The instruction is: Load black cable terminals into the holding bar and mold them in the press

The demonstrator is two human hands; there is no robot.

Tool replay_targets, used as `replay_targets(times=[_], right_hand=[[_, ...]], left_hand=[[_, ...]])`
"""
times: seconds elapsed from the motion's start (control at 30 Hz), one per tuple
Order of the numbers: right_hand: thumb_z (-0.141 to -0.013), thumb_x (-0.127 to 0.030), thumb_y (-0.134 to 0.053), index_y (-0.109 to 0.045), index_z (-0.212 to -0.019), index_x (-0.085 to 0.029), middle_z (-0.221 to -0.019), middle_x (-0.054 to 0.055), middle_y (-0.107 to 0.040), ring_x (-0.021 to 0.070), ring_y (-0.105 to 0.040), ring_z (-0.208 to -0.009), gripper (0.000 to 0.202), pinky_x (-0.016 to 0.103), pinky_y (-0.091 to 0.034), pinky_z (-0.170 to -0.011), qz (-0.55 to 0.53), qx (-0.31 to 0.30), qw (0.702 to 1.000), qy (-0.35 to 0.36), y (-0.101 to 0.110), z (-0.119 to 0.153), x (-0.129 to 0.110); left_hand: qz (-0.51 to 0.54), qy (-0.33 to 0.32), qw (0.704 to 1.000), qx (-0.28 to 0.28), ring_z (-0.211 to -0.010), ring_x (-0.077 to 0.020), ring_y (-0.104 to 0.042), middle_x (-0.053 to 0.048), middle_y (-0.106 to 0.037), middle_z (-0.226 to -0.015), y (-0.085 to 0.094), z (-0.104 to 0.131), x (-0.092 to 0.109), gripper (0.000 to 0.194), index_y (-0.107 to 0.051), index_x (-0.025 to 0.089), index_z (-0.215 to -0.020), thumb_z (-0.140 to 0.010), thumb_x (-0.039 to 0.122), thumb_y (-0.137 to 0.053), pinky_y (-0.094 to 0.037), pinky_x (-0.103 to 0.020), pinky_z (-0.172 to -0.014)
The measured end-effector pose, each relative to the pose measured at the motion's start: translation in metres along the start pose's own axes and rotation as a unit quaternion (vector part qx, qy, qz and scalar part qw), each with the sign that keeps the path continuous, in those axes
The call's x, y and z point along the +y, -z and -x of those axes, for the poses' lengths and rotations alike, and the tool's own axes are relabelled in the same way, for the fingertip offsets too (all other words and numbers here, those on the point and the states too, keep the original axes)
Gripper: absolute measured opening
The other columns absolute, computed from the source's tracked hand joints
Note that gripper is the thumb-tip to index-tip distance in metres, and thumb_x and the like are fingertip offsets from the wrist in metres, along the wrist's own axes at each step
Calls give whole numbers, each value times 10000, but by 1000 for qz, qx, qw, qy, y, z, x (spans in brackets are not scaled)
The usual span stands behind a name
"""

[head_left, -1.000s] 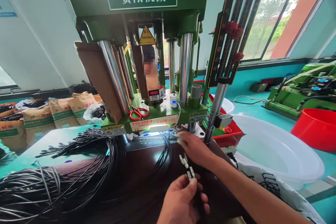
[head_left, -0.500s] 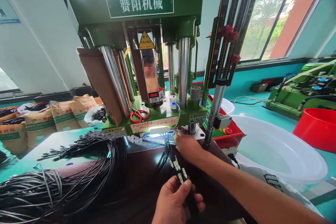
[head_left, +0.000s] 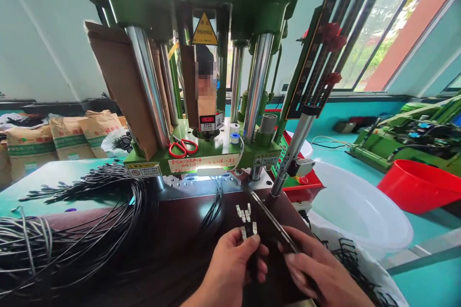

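In the head view my left hand (head_left: 241,259) is closed around a small bunch of black cables with silver metal connectors (head_left: 245,216) that stick up past my thumb. Beside it, my right hand (head_left: 311,266) grips a long thin metal tool (head_left: 270,218) that looks like tweezers. The tool slants up and left, its far end near the press base. A group of black cables (head_left: 213,206) hangs from the lit gap under the green press (head_left: 216,151) onto the dark tabletop (head_left: 180,230).
A large bundle of black cables (head_left: 133,220) lies to the left. Red-handled scissors (head_left: 183,147) rest on the press ledge. At right stand a white tub (head_left: 363,206), a red bucket (head_left: 418,187) and a white bag (head_left: 385,278) with black pieces in it.
My right hand has drawn back from the press base towards me and now holds the long metal tool. My left hand keeps the connectors in about the same place. The camera view has shifted.
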State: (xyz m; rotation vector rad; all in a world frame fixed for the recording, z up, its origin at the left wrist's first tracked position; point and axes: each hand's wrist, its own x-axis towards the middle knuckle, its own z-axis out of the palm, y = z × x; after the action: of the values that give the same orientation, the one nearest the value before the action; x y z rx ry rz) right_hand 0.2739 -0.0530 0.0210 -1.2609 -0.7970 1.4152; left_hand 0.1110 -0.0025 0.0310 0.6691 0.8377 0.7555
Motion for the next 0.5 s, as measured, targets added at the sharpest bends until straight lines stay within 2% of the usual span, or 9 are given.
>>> replay_targets(times=[0.07, 0.13, 0.27, 0.5], right_hand=[[-827, -426, -627, -533, -1130, -182, -486, -95, -398, 52, -283, -392, 400, 140, -212, -337, -30, 9, 999, 18, -7, 0, 11], [-875, -527, -540, -567, -1052, -167, -445, -100, -372, 45, -239, -349, 403, 138, -192, -296, -26, 23, 999, 41, -15, -7, 14], [-895, -567, -474, -604, -970, -152, -411, -91, -388, 52, -260, -311, 441, 142, -244, -265, -29, 35, 997, 64, -24, -21, 8], [-872, -575, -504, -600, -1127, -143, -388, -92, -405, 55, -275, -296, 511, 139, -261, -257, -6, 29, 998, 54, -20, -19, 8]], left_hand=[[-26, -8, 1000, 1, -398, -49, -449, 13, -586, -648, -2, -2, -5, 226, -515, 147, -788, -737, 319, -653, -332, -174, -363], [-60, -16, 998, 6, -352, -37, -388, 51, -528, -589, -3, -4, -8, 259, -484, 169, -748, -717, 357, -660, -277, -170, -322], [-134, 0, 991, 0, -297, -27, -305, 76, -478, -523, -5, -7, -9, 282, -478, 185, -741, -689, 386, -669, -197, -170, -282], [-161, 15, 987, -1, -290, -29, -281, 72, -468, -489, -9, -7, -8, 336, -490, 182, -712, -633, 419, -714, -161, -178, -283]])
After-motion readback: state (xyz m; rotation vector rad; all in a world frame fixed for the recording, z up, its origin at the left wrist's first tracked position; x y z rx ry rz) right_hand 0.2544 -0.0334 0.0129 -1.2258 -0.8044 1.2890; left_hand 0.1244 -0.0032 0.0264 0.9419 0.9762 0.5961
